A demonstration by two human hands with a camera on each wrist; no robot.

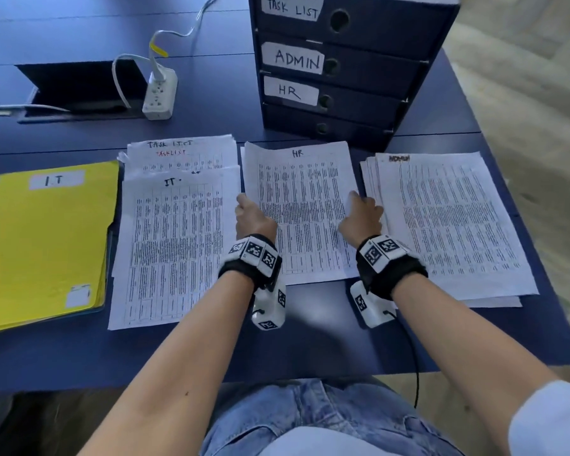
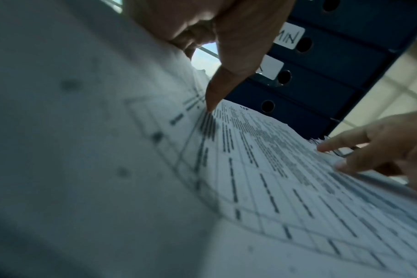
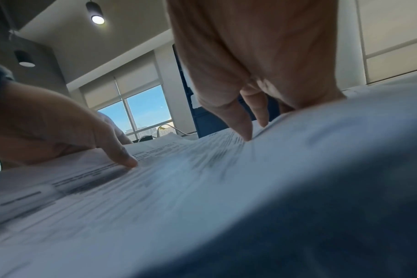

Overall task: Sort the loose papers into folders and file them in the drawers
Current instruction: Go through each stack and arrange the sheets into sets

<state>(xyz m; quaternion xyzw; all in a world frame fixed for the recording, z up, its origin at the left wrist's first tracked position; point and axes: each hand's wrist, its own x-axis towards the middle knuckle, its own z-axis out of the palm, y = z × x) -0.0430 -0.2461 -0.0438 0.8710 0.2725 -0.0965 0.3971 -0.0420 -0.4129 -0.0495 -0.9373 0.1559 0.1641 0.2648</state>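
Head view: HR sheet [image 1: 301, 205], white, dense printed table, "HR" handwritten at top, flat on the blue table [image 1: 211, 350]. Long axis running away from the body, heading toward the drawer unit [image 1: 343, 67] labelled TASK LIST, ADMIN, HR. Placed between the IT pile [image 1: 175, 245] and the ADMIN pile [image 1: 451, 222]; yellow IT folder [image 1: 46, 245] far left. Left hand [image 1: 254, 217] at its left edge, right hand [image 1: 362, 218] at its right edge.

Left wrist view: left thumb tip pressing down on the sheet's [image 2: 262, 169] print; other fingers hidden under or behind the paper; grip not clear.

Right wrist view: right hand [image 3: 257, 79] with fingers straight, apart, tips on the paper's [image 3: 179, 178] edge, clamped on nothing.
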